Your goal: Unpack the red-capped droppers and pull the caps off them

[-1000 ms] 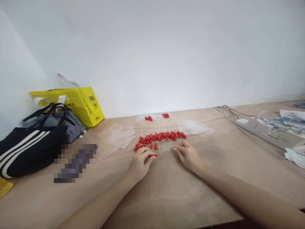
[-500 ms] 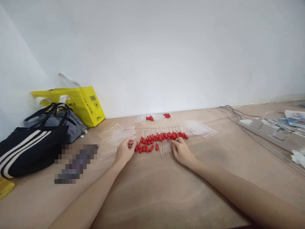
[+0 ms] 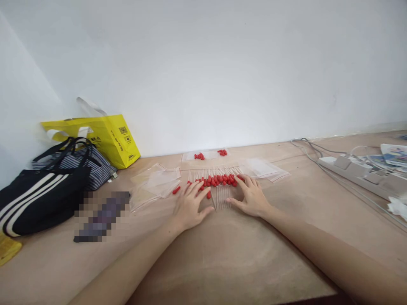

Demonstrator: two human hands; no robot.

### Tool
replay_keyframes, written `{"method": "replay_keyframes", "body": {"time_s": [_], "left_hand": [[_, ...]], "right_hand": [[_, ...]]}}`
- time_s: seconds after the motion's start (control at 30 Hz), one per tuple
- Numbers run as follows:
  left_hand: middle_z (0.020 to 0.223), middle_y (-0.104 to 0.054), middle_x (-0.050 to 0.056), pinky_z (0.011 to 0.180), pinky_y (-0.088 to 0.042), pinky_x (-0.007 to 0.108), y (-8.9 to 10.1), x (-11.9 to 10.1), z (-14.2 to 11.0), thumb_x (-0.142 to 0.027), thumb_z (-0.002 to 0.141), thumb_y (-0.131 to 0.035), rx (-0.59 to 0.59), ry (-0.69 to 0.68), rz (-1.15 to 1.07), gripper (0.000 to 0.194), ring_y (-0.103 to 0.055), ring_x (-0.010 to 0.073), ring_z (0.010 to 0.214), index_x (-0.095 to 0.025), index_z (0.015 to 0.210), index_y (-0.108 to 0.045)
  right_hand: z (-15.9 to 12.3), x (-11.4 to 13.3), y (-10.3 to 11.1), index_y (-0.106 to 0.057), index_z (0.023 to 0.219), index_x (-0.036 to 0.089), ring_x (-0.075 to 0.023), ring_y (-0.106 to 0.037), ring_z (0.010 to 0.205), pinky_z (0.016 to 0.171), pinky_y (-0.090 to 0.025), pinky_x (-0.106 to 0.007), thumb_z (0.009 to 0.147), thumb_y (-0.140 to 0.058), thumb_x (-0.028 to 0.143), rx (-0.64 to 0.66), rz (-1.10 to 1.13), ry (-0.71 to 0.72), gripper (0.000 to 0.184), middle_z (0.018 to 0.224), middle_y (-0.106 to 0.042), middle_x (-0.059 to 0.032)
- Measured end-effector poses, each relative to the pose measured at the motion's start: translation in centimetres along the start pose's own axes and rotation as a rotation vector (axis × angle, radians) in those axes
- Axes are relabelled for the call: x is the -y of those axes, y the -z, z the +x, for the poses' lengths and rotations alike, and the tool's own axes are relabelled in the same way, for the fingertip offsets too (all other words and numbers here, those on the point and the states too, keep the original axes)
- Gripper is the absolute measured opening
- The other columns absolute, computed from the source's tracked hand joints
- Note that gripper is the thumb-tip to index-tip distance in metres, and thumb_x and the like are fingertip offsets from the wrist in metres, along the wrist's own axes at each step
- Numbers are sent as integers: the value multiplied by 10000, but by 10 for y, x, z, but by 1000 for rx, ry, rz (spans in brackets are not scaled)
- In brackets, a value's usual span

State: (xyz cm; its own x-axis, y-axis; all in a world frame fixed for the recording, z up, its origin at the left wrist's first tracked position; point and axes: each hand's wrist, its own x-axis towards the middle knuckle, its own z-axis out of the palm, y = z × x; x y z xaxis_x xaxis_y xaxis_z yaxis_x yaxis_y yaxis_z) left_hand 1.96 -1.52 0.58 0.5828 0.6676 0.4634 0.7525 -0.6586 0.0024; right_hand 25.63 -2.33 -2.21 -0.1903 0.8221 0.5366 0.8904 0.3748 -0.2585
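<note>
Glass droppers with red rubber bulbs [image 3: 219,180] lie side by side in a row, their clear tips pointing away from me. My left hand [image 3: 191,208] rests over the row's left end, fingers spread, covering some bulbs there. At the right end is my right hand [image 3: 252,197], fingers apart; its fingertips touch or nearly touch the bulbs. Between the hands lies a small group of clear glass tubes [image 3: 223,198], near my right thumb. One loose red bulb [image 3: 208,195] sits beside the tubes, another [image 3: 176,190] left of my left hand.
Clear zip bags [image 3: 155,184] lie on the left, and more bags [image 3: 265,169] on the right. Farther back, a bag [image 3: 210,155] bears red bulbs. A yellow bag [image 3: 117,144] and a black bag [image 3: 47,199] stand left; a power strip [image 3: 359,173] with cables lies right.
My left hand has moved right and opened over the bulbs, leaving one bulb at its left. My right hand has spread its fingers, reaching the row's right end.
</note>
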Motion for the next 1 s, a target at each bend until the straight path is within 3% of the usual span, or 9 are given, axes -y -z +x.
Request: {"method": "replay_keyframes", "body": {"time_s": [0.13,0.23,0.33,0.77,1.0], "left_hand": [[1399,-219,123,1001,-90,547,-13,-17,17,-674,682,-416,174,-81,-26,782,-149,303,1285,-270,1329,-241],[1408,-190,131,966,-36,609,-18,-13,28,-713,672,-366,253,-80,-24,794,-129,324,1286,-300,1332,-209],[1411,-191,115,939,-29,641,-19,-4,33,-717,675,-350,294,-78,-27,760,-145,341,1279,-338,1321,-217],[1412,-206,78,961,-109,591,-29,7,46,-675,707,-371,325,-93,-29,686,-170,309,1279,-359,1304,-249],[1374,-298,79,970,-127,572,-32,9,51,-660,705,-397,264,-79,-43,671,-233,298,1255,-323,1280,-326]], "right_hand": [[4,-7,-3,-155,1358,239,-348,-117,1272,968,-98,-577,548,-469,754,146,-74,74,1010,1391,-196,-141],[8,-10,-5,-89,1361,282,-380,-58,1275,938,-39,-628,473,-482,787,242,-82,94,1095,1416,-114,-141],[14,-11,-6,-57,1354,314,-393,-41,1271,908,-60,-658,449,-482,798,340,-61,80,1110,1423,-74,-142],[34,-23,-12,-49,1354,301,-329,-64,1287,972,-70,-562,568,-465,747,469,24,133,995,1413,-109,-142],[38,-31,-16,-73,1355,301,-305,-127,1280,991,-93,-513,584,-494,713,424,25,188,970,1403,-168,-113]]}}
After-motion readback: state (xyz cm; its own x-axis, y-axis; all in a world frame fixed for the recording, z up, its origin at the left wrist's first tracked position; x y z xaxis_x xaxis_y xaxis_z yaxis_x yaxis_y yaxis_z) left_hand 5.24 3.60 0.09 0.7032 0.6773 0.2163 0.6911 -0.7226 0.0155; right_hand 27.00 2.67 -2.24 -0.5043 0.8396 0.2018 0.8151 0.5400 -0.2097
